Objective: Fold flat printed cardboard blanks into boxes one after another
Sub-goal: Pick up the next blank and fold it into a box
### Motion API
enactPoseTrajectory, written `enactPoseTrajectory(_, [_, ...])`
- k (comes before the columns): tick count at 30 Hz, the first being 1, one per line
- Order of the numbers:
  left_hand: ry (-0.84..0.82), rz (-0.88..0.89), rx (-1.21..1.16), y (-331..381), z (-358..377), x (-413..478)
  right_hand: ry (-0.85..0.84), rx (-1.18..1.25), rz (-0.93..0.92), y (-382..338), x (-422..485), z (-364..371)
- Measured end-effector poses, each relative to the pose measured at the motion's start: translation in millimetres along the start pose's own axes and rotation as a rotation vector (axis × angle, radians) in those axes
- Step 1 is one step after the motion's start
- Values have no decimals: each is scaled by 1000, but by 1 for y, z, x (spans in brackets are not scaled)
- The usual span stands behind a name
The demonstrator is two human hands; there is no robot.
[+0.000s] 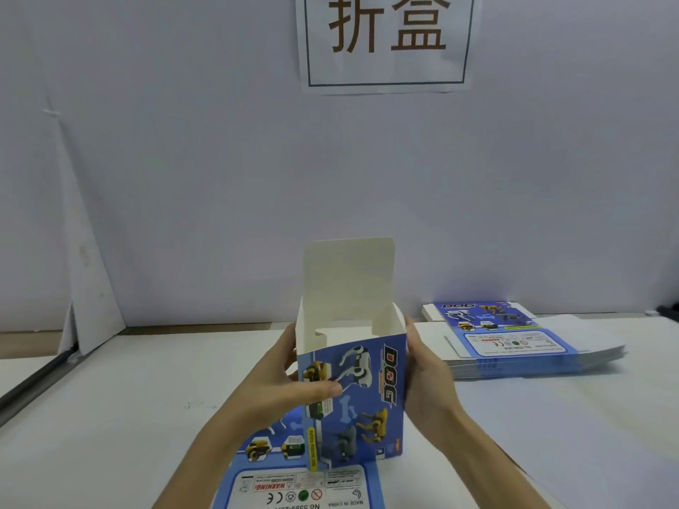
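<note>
A flat blank (301,486) lies printed side up on the white worktop (110,416) at the nearest edge of the view. Its warning panel and compliance marks are visible. Part of it is covered by the forearms and by the box above it.

The box (367,398) is in the centre, directly above this flat blank and held between both grips. It stands roughly upright with a slight tilt. Whether its lower end touches the flat blank cannot be determined. The blue front panel shows robot dogs and the word "DOG".

The left grip (283,383) grasps the box at its left side. The thumb (323,389) is pressed across the front panel; the fingers pass behind the left wall.

The right grip (426,376) grasps the box along its right side. Its fingers are hidden behind the box.

The top of the box is open and shows a white interior. The lid flap (349,273) stands upright at the far wall.

A stack of blanks (514,343) lies flat on the worktop to the right, well apart from the box and beyond it.

A white wall (220,178) rises behind the worktop. A paper sign (385,38) with two large dark characters inside a thin frame is fixed to it.
</note>
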State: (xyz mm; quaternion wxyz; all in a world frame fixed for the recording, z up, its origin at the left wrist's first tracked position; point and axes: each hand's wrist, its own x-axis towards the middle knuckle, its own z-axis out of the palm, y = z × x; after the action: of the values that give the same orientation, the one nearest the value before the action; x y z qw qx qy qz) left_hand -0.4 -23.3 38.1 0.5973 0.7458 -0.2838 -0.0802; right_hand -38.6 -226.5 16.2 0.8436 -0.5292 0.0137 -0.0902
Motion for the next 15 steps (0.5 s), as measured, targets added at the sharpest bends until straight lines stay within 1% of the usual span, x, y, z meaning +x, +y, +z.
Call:
enactPoseTrajectory(2, [-8, 3, 6, 0, 0, 0, 5, -86, -25, -1, -2, 0])
enactPoseTrajectory(3, [-7, 6, 9, 0, 0, -1, 21, -172, -95, -5, -3, 0])
enactPoseTrajectory(6, [7, 14, 23, 1, 0, -1, 136, -436, -411, -22, -10, 1])
enactPoseTrajectory(8, [15, -4, 51, 1, -1, -2, 142, -621, -552, -24, -17, 1])
enactPoseTrajectory(9, [15, -23, 75, 2, -3, -3, 114, -687, -570, -22, -20, 1])
enactPoseTrajectory(11, [8, -51, 190, 8, -7, -7, 62, -685, -523, -18, -24, 2])
enactPoseTrajectory(12, [22, -33, 260, 12, -9, -9, 57, -686, -515, -17, -24, 2])
enactPoseTrajectory(13, [62, 23, 322, 16, -11, -12, 63, -713, -512, -20, -24, 2])
enactPoseTrajectory(15, [162, 204, 447, 24, -14, -18, 58, -764, -511, -24, -24, 1])
